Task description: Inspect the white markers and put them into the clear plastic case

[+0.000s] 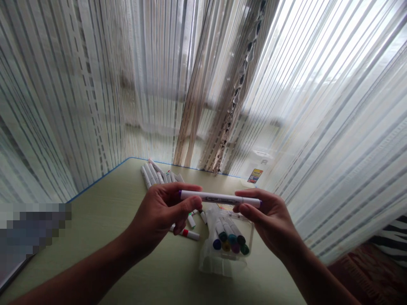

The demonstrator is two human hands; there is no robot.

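Observation:
A white marker pen (219, 198) with purple ends is held level above the table, with dark print along its barrel. My left hand (163, 207) pinches its left end between thumb and fingers. At the other end, my right hand (265, 207) grips it the same way. Below the pen stands a clear plastic case (219, 264) holding several markers (230, 235) with blue, green, yellow and purple ends towards me. A marker with a red band (189, 234) lies on the table just under my left hand, partly covered by it.
Several white markers (154, 174) lie in a pile at the back of the pale green table (104, 212). A clear plastic container with a label (255, 175) stands at the back right. String curtains (152, 84) hang along the table's far edge.

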